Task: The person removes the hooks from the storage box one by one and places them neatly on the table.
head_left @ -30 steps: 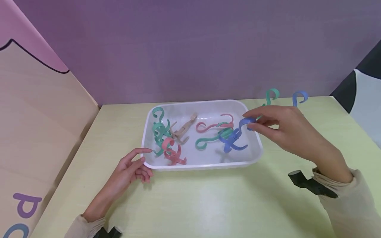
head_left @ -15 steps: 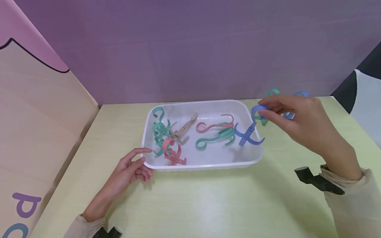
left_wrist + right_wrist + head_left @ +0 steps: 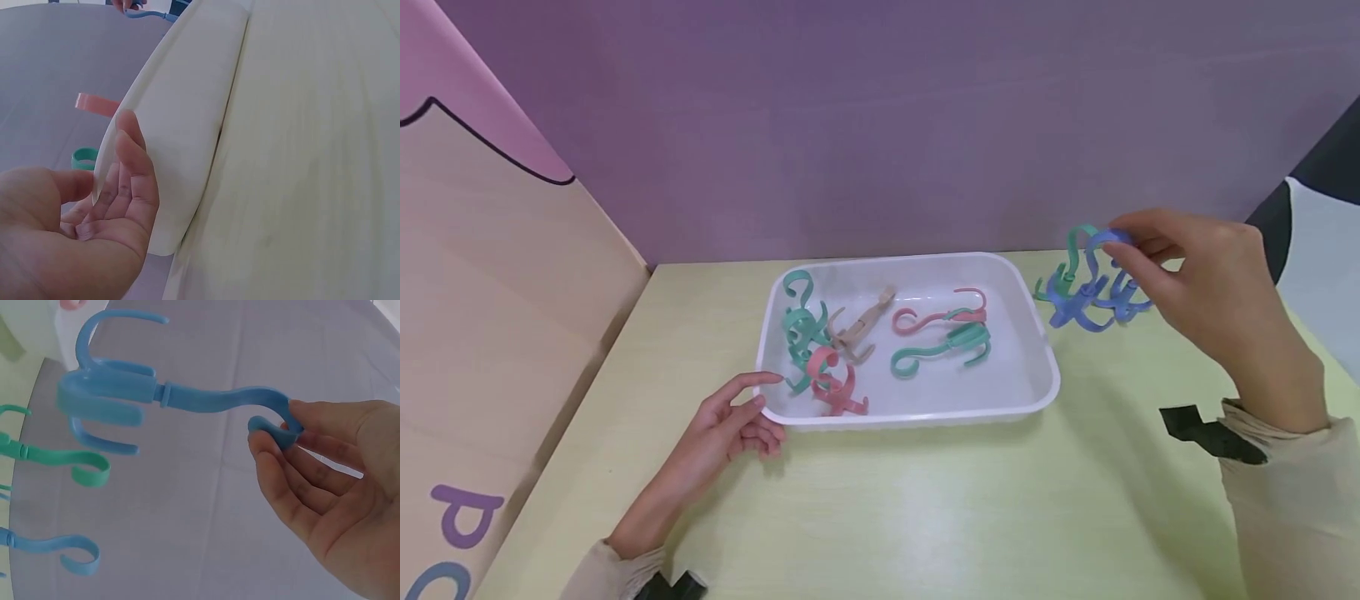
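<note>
My right hand (image 3: 1210,292) pinches the curled top of a blue claw hook (image 3: 206,400), a plastic hanger with several curved prongs at its lower end. It hangs prongs down beyond the right end of a white tray (image 3: 925,418). Just behind and beside it on the table stand a green claw hook (image 3: 56,456) and another blue claw hook (image 3: 50,542), both with their curls upward. My left hand (image 3: 722,425) grips the tray's near left corner, its rim running between thumb and fingers in the left wrist view.
Inside the tray lie a pair of overlapping green hooks (image 3: 805,329), a beige hook (image 3: 863,323), a pink hook (image 3: 841,396), another pink hook (image 3: 940,318) and a green hook (image 3: 966,336). A purple wall (image 3: 880,133) rises behind the pale table (image 3: 925,517).
My right hand has carried the blue claw hook from over the tray's right part, rightward and back past the rim, to the hooks standing on the table. The left hand stays at the corner.
</note>
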Motion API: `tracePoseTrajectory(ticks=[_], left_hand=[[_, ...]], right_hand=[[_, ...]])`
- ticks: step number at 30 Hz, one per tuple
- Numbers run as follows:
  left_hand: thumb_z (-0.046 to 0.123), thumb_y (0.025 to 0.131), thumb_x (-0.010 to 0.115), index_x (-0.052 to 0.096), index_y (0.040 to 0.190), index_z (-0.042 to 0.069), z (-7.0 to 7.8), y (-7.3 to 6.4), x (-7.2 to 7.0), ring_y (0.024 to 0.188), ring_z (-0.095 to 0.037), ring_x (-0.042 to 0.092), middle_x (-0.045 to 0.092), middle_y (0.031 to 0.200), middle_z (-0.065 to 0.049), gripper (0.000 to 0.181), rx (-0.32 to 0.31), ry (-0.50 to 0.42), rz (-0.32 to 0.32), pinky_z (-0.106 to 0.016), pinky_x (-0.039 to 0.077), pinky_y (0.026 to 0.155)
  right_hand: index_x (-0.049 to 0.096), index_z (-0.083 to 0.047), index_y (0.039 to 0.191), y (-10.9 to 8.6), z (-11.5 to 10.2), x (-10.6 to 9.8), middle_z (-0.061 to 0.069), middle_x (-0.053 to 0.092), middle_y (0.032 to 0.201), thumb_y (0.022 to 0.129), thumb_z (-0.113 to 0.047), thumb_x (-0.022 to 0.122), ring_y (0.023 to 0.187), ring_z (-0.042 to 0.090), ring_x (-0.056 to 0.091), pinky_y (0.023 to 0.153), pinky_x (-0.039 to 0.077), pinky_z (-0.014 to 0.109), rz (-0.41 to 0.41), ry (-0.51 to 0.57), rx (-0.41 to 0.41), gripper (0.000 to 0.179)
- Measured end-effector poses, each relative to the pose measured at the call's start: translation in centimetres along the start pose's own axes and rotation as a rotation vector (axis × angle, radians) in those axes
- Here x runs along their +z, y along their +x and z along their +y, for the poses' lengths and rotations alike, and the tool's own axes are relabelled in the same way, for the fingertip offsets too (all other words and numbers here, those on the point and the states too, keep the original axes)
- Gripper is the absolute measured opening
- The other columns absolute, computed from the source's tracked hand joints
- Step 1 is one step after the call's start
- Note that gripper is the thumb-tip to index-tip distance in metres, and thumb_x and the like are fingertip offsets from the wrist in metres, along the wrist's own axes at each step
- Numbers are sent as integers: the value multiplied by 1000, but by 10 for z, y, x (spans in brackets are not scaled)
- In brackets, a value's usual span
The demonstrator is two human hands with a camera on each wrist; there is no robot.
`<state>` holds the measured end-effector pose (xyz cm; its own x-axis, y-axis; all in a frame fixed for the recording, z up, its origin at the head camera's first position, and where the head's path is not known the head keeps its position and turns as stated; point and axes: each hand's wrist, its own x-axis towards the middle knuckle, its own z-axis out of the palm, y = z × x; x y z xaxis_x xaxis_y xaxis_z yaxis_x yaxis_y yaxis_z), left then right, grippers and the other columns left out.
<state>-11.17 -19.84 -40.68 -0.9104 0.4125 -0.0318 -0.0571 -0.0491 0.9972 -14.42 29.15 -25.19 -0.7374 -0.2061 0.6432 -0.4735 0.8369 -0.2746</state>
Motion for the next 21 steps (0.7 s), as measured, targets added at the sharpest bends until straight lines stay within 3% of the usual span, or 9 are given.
tracePoseTrajectory(ticks=[6,10,13,14,15,16,17,19,21], left_hand=[[16,108,45,39,143,-1,2,2,3,76,-27,71,73,86,-19,40,-1,-1,13,-34,60,70],[14,108,45,39,144,-3,2,3,5,76,-27,72,73,86,-17,41,2,-18,16,-34,60,70],[16,107,46,39,145,-2,3,3,6,76,-27,72,74,86,-17,42,2,-24,20,-34,60,71],[16,107,46,39,145,-2,3,3,6,76,-27,72,74,86,-17,43,1,-23,22,-34,60,71],[17,107,47,39,145,-3,3,2,6,76,-27,72,74,86,-17,44,1,-22,25,-34,60,71],[18,107,48,39,145,-3,3,2,7,76,-27,72,74,86,-17,45,-1,-20,30,-34,60,71],[19,107,49,39,145,-3,4,1,7,76,-27,72,74,86,-17,45,-2,-18,35,-34,60,71],[19,106,49,39,145,-3,4,0,7,76,-28,72,74,85,-18,46,-4,-13,43,-34,60,71],[18,106,49,39,145,-3,5,0,7,75,-28,72,74,85,-18,45,-5,-11,48,-34,60,71]], right_hand=[[72,-2,113,0,11,-6,17,73,88,88,-4,75,76,-31,42,73,34,0,60,-10,19,24],[73,-2,111,-2,21,-11,-18,66,84,88,-4,75,74,-31,43,71,34,2,117,-9,52,23],[72,-2,115,-4,28,-17,-13,69,87,92,-9,72,75,-32,40,71,31,0,126,-42,120,25],[71,-2,118,-4,31,-19,-4,72,90,93,-12,70,76,-32,39,71,30,-1,126,-50,151,26],[70,-2,120,-5,33,-21,-3,72,90,95,-14,68,76,-31,38,72,29,-1,128,-56,186,27],[69,-1,122,-5,35,-23,8,72,94,97,-16,66,77,-31,37,73,28,-1,127,-63,218,29],[68,-1,124,-6,37,-25,8,71,94,98,-19,64,78,-30,35,74,27,-2,126,-75,253,31],[67,-2,126,-7,40,-27,-16,64,91,100,-20,62,78,-28,36,74,28,0,149,-64,314,33],[66,0,125,-7,43,-29,-34,49,87,100,-18,61,77,-26,37,75,30,1,181,-44,344,32]])
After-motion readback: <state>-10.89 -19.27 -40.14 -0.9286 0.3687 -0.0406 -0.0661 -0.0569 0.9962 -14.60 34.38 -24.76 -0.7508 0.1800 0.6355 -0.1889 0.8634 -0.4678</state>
